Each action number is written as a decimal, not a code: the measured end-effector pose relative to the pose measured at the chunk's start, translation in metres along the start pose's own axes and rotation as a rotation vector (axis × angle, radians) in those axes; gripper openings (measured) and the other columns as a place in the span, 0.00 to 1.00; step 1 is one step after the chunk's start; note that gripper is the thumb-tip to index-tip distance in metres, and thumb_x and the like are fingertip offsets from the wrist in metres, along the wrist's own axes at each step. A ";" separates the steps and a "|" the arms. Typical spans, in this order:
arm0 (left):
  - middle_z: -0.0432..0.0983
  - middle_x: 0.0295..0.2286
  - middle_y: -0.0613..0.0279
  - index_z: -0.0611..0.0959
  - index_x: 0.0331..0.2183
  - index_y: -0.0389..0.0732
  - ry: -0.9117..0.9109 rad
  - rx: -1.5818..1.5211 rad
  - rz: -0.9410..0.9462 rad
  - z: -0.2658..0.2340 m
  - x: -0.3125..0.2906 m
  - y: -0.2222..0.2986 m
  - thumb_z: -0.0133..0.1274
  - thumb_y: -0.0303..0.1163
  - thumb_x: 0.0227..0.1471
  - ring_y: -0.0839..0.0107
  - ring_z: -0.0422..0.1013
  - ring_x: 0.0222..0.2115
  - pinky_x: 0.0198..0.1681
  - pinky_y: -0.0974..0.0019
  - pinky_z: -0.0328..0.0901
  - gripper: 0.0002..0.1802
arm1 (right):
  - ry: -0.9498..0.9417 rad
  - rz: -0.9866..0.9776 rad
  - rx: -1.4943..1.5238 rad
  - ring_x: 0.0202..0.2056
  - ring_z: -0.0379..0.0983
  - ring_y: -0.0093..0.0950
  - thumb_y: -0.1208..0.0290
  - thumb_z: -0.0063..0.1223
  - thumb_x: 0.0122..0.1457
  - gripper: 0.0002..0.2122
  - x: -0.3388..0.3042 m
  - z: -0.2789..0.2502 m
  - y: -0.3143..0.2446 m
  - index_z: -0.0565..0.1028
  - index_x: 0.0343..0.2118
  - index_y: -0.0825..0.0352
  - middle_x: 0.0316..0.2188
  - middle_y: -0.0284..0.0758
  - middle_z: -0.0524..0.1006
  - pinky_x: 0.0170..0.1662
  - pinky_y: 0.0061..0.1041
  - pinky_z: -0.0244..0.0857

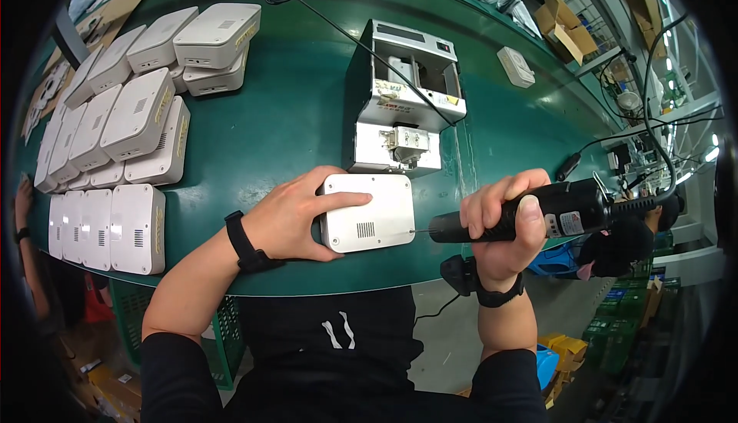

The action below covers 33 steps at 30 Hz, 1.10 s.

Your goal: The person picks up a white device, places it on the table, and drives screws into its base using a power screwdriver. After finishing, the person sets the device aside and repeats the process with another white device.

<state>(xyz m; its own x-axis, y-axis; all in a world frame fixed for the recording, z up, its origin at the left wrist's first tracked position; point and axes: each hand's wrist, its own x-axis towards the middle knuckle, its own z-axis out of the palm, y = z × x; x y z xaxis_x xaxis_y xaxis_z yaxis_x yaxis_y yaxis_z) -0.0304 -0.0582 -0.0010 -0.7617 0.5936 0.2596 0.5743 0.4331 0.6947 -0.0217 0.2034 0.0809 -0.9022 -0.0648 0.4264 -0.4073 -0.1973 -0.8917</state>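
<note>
A white plastic box (367, 214) with rounded corners, a small vent grille and holes near its corners lies flat at the near side of the bench. My left hand (296, 211) rests on it, fingers spread over its top and left edge, bracing it. My right hand (507, 215) is wrapped round a black electric screwdriver (553, 211) held almost level. Its thin bit (420, 231) points left and meets the box's lower right corner; whether it sits in a screw cannot be made out. Just beyond the box stands a screw feeder (407, 92) with a metal front part.
Several similar white boxes (138, 111) are stacked at the left of the green bench (300, 115). A small white part (516, 67) lies at the far right. The screwdriver's cable (663, 146) rises at right; another cable (346, 34) crosses above the feeder. Another person's hand (24, 196) shows far left.
</note>
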 end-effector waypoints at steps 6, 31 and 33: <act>0.67 0.49 0.54 0.75 0.54 0.57 0.004 0.008 0.009 0.000 -0.002 -0.002 0.70 0.36 0.31 0.53 0.69 0.48 0.50 0.57 0.68 0.42 | -0.073 0.089 -0.020 0.13 0.59 0.23 0.61 0.43 0.62 0.11 0.015 0.008 -0.006 0.63 0.37 0.64 0.17 0.32 0.65 0.21 0.26 0.60; 0.66 0.50 0.52 0.76 0.54 0.57 -0.005 -0.012 -0.013 0.002 -0.004 -0.004 0.71 0.36 0.29 0.52 0.69 0.48 0.51 0.56 0.68 0.44 | -0.140 0.074 0.058 0.14 0.62 0.24 0.54 0.48 0.60 0.16 0.001 0.047 -0.022 0.62 0.37 0.63 0.17 0.32 0.67 0.22 0.28 0.61; 0.67 0.50 0.52 0.77 0.54 0.57 0.007 -0.014 -0.008 0.004 -0.004 -0.004 0.72 0.36 0.29 0.52 0.70 0.48 0.50 0.56 0.68 0.44 | -0.156 0.075 0.063 0.14 0.63 0.24 0.55 0.50 0.59 0.16 -0.004 0.045 -0.016 0.62 0.36 0.63 0.17 0.32 0.67 0.22 0.28 0.62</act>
<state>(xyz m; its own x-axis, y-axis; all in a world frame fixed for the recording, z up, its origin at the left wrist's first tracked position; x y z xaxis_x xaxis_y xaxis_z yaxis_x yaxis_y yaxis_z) -0.0284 -0.0595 -0.0071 -0.7685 0.5852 0.2587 0.5639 0.4284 0.7060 -0.0056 0.1631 0.1003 -0.8948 -0.2313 0.3818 -0.3257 -0.2465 -0.9128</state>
